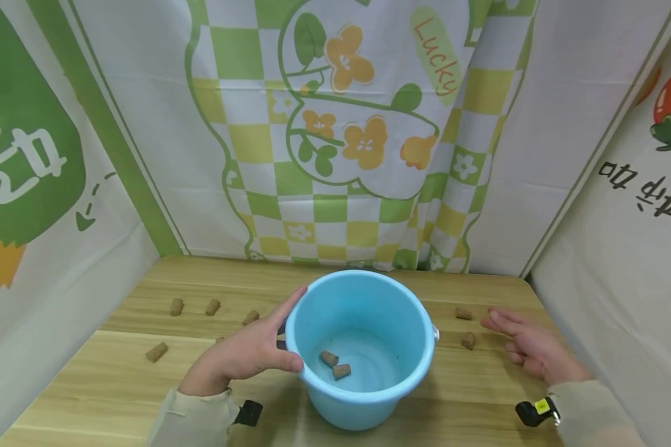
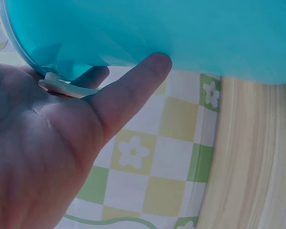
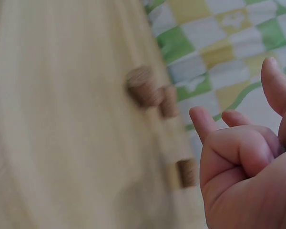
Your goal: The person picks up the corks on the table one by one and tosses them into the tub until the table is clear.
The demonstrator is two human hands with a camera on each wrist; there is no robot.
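While the left hand (image 1: pixel 251 351) is clasping the bucket (image 1: pixel 358 410), its thumb and fingers are spreading wide around the curve of the outer wall, and the white handle (image 2: pixel 62 88) is sitting close against those fingers. The bucket's mouth is facing up, just to the right of that grip; whether the base is bearing fully on the table (image 1: pixel 470 410), I cannot tell.

Well to the right of the bucket, the right hand (image 1: pixel 528 347) is reaching over the table with nothing in its grasp: the thumb is standing apart, at least one finger is folding inward, and others are pointing forward. Two corks (image 1: pixel 463 313) are lying near its fingertips, just to their left and not touching. The right wrist view is showing three corks beyond this hand, blurred; the third is not showing in the head view, perhaps because the hand is hiding it.

As for progress, the gathering is apparently only beginning. Two corks are resting on the bucket's floor, to the right of the left thumb. More are waiting outside: those by the right hand, and five lying beyond and to the left of the left hand, one of them mostly hiding behind its wrist. By that count, most are remaining on the table.
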